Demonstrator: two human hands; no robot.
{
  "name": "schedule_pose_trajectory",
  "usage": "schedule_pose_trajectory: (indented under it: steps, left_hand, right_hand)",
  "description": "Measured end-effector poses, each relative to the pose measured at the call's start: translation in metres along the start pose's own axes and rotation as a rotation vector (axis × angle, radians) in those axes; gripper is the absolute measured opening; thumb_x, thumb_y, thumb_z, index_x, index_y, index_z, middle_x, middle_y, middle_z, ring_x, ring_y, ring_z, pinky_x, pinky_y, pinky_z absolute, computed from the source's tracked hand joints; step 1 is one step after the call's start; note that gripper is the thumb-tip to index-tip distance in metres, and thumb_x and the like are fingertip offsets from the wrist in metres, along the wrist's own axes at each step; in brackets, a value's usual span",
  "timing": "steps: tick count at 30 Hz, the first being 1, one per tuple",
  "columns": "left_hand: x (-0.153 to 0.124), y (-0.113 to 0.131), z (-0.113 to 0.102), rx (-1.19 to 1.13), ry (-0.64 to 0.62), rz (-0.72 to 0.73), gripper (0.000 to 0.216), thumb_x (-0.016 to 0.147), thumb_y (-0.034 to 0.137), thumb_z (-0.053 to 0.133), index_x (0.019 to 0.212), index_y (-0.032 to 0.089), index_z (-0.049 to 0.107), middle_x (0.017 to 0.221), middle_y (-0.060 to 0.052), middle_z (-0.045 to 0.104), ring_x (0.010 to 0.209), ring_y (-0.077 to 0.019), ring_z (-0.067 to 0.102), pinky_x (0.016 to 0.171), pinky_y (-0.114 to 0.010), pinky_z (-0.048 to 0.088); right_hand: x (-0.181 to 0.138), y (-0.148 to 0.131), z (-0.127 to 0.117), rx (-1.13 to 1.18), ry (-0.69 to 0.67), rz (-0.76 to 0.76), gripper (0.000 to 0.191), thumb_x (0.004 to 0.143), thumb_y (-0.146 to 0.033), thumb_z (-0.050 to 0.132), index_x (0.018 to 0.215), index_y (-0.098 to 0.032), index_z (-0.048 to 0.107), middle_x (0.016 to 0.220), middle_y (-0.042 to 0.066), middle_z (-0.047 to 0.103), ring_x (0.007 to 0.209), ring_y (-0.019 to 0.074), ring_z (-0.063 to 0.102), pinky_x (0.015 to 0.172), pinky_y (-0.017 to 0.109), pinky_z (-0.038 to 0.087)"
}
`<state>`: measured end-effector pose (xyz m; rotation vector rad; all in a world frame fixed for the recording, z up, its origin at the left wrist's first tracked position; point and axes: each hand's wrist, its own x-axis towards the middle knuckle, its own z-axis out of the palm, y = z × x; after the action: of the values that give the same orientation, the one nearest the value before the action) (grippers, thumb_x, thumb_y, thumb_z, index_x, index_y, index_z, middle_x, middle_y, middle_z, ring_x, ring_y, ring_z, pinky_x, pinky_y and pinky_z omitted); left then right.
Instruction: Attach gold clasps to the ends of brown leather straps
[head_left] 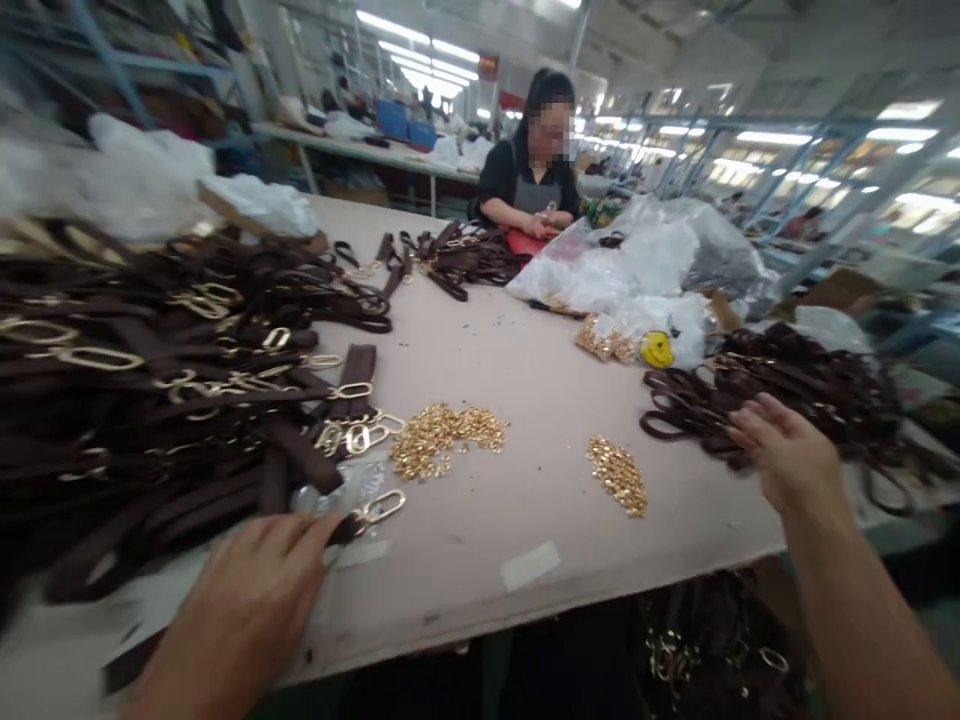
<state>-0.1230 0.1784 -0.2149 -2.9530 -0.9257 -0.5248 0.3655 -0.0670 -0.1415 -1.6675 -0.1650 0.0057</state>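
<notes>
My left hand (251,600) lies near the table's front edge, fingers stretched toward a dark brown strap with a gold ring (379,508); the fingertips touch the strap's end. A big heap of brown straps with gold rings (135,400) fills the left side. My right hand (780,450) reaches out with fingers extended onto a smaller pile of brown strap loops (787,400) at the right edge, holding nothing that I can make out. Between the hands lie two small piles of gold metal fittings (442,435) (619,475).
The beige table (525,370) carries clear plastic bags (637,270), a bag of gold parts (604,340) and a yellow smiley item (657,349). A person in black (532,170) works at the far end with more straps (457,255). Straps hang below the front edge (712,650).
</notes>
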Motion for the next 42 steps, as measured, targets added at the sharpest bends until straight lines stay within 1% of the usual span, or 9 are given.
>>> schedule_pose_trajectory:
  steps: [3, 7, 9, 15, 20, 24, 30, 33, 42]
  left_hand:
    - [-0.002, 0.005, -0.008, 0.022, 0.022, 0.035, 0.037, 0.090, 0.012, 0.039, 0.118, 0.012, 0.062, 0.103, -0.013, 0.066, 0.089, -0.0263, 0.062, 0.082, -0.040, 0.048]
    - [-0.005, 0.013, -0.024, -0.170, 0.080, -0.054, 0.041, 0.093, 0.015, 0.037, 0.130, 0.012, 0.054, 0.116, -0.012, 0.061, 0.103, -0.0222, 0.062, 0.087, -0.031, 0.049]
    - [-0.007, 0.018, -0.033, -0.351, 0.079, -0.167, 0.040, 0.095, 0.021, 0.038, 0.131, 0.015, 0.054, 0.118, -0.011, 0.060, 0.105, -0.0221, 0.061, 0.088, -0.030, 0.048]
    - [-0.014, 0.033, -0.040, -1.264, -0.143, -0.827, 0.042, 0.094, 0.045, 0.046, 0.120, 0.015, 0.058, 0.072, -0.002, 0.065, 0.050, -0.0092, 0.049, 0.047, -0.019, 0.035]
    - [-0.020, 0.039, -0.035, -1.766, -0.128, -1.001, 0.038, 0.087, 0.043, 0.062, 0.109, 0.011, 0.061, 0.079, -0.007, 0.071, 0.047, -0.0052, 0.051, 0.045, -0.015, 0.033]
    - [-0.020, 0.043, -0.037, -1.902, -0.079, -0.983, 0.033, 0.082, 0.033, 0.069, 0.106, 0.011, 0.065, 0.095, -0.012, 0.073, 0.064, -0.0102, 0.062, 0.055, -0.018, 0.046]
    - [-0.015, 0.057, -0.031, -1.757, -0.105, -0.832, 0.027, 0.083, 0.020, 0.063, 0.109, 0.017, 0.070, 0.100, -0.006, 0.070, 0.079, -0.0129, 0.062, 0.061, -0.020, 0.048]
    - [-0.012, 0.067, -0.027, -1.711, -0.183, -0.724, 0.034, 0.083, 0.014, 0.055, 0.113, 0.019, 0.070, 0.098, -0.004, 0.069, 0.082, -0.0137, 0.060, 0.064, -0.021, 0.048]
    - [-0.008, 0.078, -0.026, -1.555, -0.193, -0.572, 0.035, 0.087, 0.018, 0.050, 0.114, 0.022, 0.071, 0.101, -0.005, 0.061, 0.080, -0.0145, 0.059, 0.065, -0.024, 0.050]
  right_hand:
    - [-0.082, 0.037, 0.032, -0.209, -0.316, -0.170, 0.029, 0.071, -0.028, 0.078, 0.099, -0.020, 0.073, 0.107, 0.011, 0.071, 0.099, 0.0248, 0.067, 0.098, 0.041, 0.047]
    - [-0.180, 0.057, 0.082, -0.382, -0.761, -0.794, 0.018, 0.088, -0.026, 0.061, 0.103, -0.024, 0.070, 0.101, 0.006, 0.073, 0.096, 0.0218, 0.066, 0.090, 0.039, 0.052]
    - [-0.211, 0.053, 0.109, -0.407, -0.877, -0.963, 0.021, 0.092, -0.020, 0.053, 0.107, -0.022, 0.068, 0.103, 0.007, 0.072, 0.098, 0.0212, 0.064, 0.088, 0.038, 0.052]
    - [-0.255, 0.039, 0.169, -0.672, -0.896, -1.137, 0.031, 0.094, -0.021, 0.052, 0.123, -0.017, 0.062, 0.123, 0.012, 0.065, 0.109, 0.0291, 0.055, 0.094, 0.047, 0.047]
    - [-0.261, 0.049, 0.187, -0.676, -0.854, -1.148, 0.032, 0.094, -0.022, 0.052, 0.124, -0.014, 0.062, 0.123, 0.013, 0.066, 0.111, 0.0312, 0.054, 0.098, 0.049, 0.044]
    - [-0.259, 0.047, 0.185, -0.409, -0.873, -0.951, 0.024, 0.092, -0.025, 0.055, 0.110, -0.016, 0.068, 0.108, 0.011, 0.071, 0.102, 0.0264, 0.062, 0.095, 0.044, 0.048]
    - [-0.281, 0.031, 0.159, 0.001, -1.045, -0.006, 0.018, 0.082, -0.038, 0.071, 0.088, -0.020, 0.071, 0.072, 0.001, 0.071, 0.065, 0.0155, 0.065, 0.066, 0.028, 0.053]
    - [-0.296, 0.025, 0.150, 0.202, -1.144, 0.261, 0.019, 0.079, -0.035, 0.075, 0.089, -0.020, 0.070, 0.068, 0.000, 0.069, 0.062, 0.0130, 0.063, 0.065, 0.026, 0.052]
    - [-0.298, 0.026, 0.144, 0.154, -1.133, 0.351, 0.021, 0.076, -0.037, 0.078, 0.084, -0.018, 0.074, 0.062, -0.002, 0.065, 0.059, 0.0090, 0.058, 0.063, 0.021, 0.048]
